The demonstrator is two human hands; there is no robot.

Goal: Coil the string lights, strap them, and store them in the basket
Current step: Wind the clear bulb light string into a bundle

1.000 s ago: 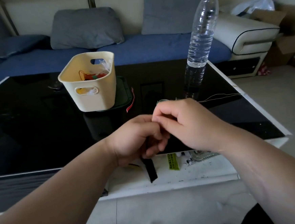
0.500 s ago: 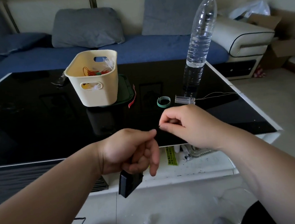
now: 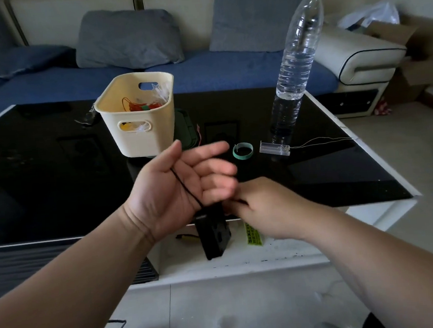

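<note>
**Head view: first turn of the coil, strap and basket yet to come**

On the left of the black table (image 3: 43, 177) stands the cream basket (image 3: 143, 141). A few bright odds and ends lie in it; I cannot tell whether any are lights that have been put away.

In front of it my left hand (image 3: 185, 181) is spread palm up with the fingers straight. The string lights (image 3: 186, 189) cross that palm as one dark wire, from the gap beside my thumb down to the heel of the hand. Their black battery box (image 3: 213, 237) hangs just under the hand, off the table's near edge. I see only that single pass of wire, so I judge the coiling has hardly started.

Just to the right, my right hand (image 3: 265, 206) pinches the same wire between thumb and fingertips, close against my left fingers. The rest of the wire drops out of sight, so I cannot say how much is left to wind.

Further right on the table lies a green strap (image 3: 243, 150), curled in a loose ring and touching nothing. I take it to be the tie for this bundle. Beside it lies a clear battery box (image 3: 274, 149), whose thin wire (image 3: 322, 140) trails loose toward the table's right edge. That looks like a second set, not coiled. A tall water bottle (image 3: 295, 62) stands behind it.

So winding, strapping and storing all remain.
</note>
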